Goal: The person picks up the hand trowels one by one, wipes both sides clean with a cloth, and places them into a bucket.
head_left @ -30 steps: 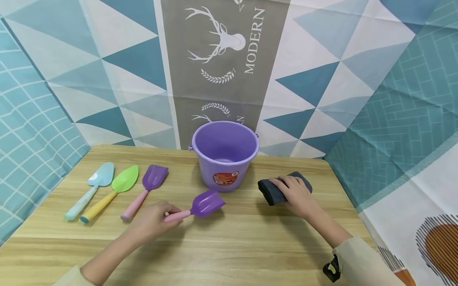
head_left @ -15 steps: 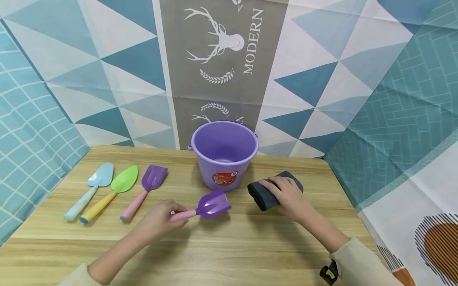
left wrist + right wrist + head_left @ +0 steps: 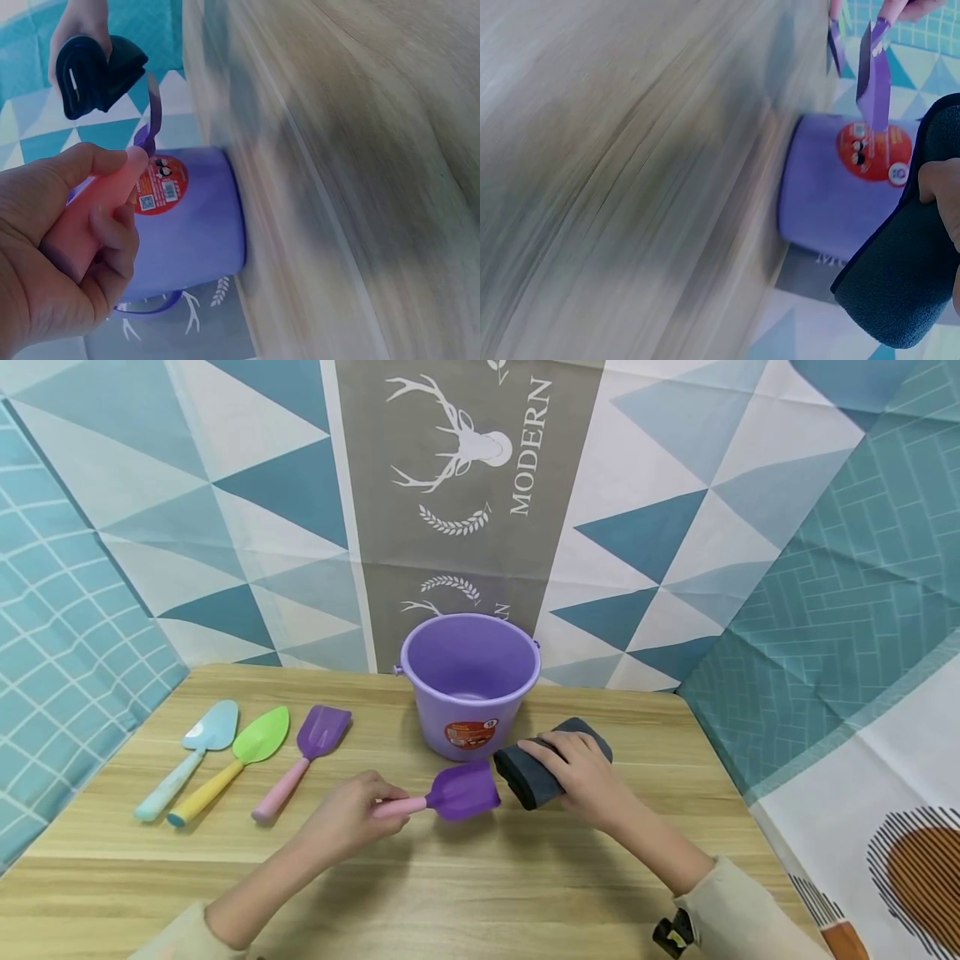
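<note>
My left hand (image 3: pixel 360 818) grips the pink handle of a toy shovel (image 3: pixel 465 790) with a purple blade. In the left wrist view, the fingers of that hand (image 3: pixel 75 217) curl round the handle. A folded dark blue-grey cloth (image 3: pixel 551 764) is held by my right hand (image 3: pixel 588 772), thumb and fingers over it. Both are lifted above the table in front of the purple bucket (image 3: pixel 471 693). The cloth's near end is close to the blade's tip; whether they touch I cannot tell. In the right wrist view, the cloth (image 3: pixel 907 255) covers part of the bucket.
At the table's left lie a light blue trowel (image 3: pixel 212 727), a green trowel (image 3: pixel 262 735) with a yellow handle, and another purple shovel (image 3: pixel 324 732) with a pink handle. The wooden table (image 3: pixel 480 893) backs onto patterned cloth hangings (image 3: pixel 637 527).
My right hand has carried the cloth leftward, toward the shovel. The left hand has moved the shovel a little to the right, and its blade has turned. The bucket stays put.
</note>
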A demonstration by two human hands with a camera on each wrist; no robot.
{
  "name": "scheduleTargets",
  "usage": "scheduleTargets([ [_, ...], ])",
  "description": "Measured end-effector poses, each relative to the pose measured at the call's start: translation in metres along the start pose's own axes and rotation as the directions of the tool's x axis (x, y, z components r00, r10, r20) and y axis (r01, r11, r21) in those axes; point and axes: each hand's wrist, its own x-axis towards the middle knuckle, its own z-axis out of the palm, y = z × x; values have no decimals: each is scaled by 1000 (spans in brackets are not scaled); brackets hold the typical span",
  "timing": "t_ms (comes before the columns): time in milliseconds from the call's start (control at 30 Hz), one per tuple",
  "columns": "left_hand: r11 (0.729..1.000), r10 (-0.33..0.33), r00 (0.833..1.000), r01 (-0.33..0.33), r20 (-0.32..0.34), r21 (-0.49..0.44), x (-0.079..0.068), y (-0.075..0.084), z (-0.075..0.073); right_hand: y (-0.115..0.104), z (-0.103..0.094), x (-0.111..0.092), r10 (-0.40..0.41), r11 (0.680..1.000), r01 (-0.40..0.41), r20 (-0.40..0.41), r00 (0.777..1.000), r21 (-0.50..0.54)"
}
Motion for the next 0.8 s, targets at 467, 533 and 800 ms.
scheduleTargets([
  [467,999,-25,999,26,26,-33,5,15,0,-22,6,17,-34,999,34,-26,999,13],
  [533,998,-44,998,46,33,-37,6,18,-1,-25,8,19,-43,999,43,-25,999,15],
  [800,999,-21,999,23,47,-43,10,29,-1,-36,12,29,-75,995,76,18,997,-60],
])
